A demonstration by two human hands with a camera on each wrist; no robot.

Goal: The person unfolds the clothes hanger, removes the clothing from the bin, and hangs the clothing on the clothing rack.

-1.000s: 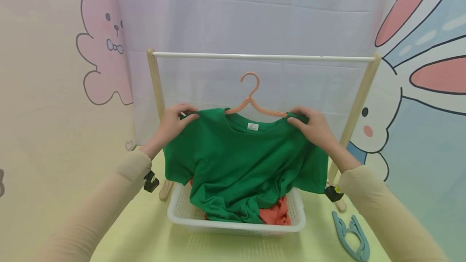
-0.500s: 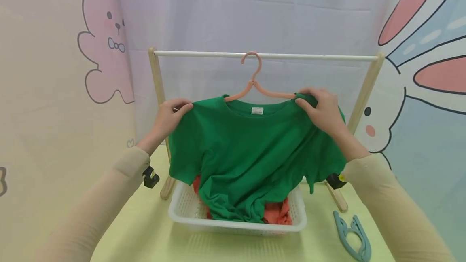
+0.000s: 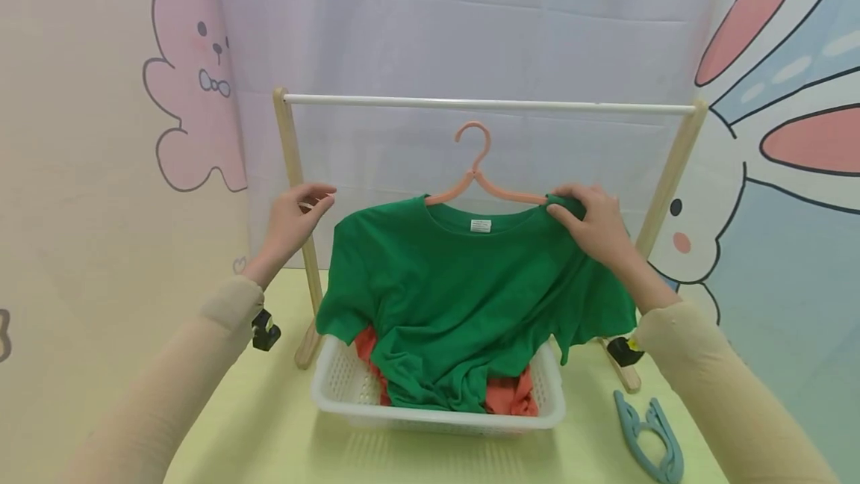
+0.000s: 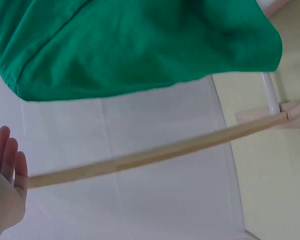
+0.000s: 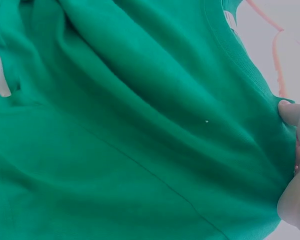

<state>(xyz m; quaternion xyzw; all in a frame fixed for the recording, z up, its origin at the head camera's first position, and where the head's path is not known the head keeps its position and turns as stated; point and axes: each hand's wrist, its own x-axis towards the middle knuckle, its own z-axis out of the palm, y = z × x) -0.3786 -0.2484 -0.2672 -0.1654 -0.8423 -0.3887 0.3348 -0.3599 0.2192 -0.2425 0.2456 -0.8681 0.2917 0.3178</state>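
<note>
A green T-shirt hangs spread on an orange hanger, its hook standing up out of the neck opening just below the rack's bar. My right hand pinches the shirt's right shoulder over the hanger arm, thumb in front, as the right wrist view also shows. Off to the left of the other shoulder, my left hand is held apart from the cloth with nothing in its fingers. In the left wrist view its fingers are loosely bent, with the green sleeve above. The shirt's lower part is bunched in the basket.
A white basket with red-orange cloth stands below the shirt. Behind is a rack with a white bar and wooden legs. A blue-grey folding hanger lies on the yellow table at the right.
The shirt and hanger rose until the hook overlapped the bar, then dropped below it again. My left hand has let go of the left shoulder and moved left; the right keeps its grip.
</note>
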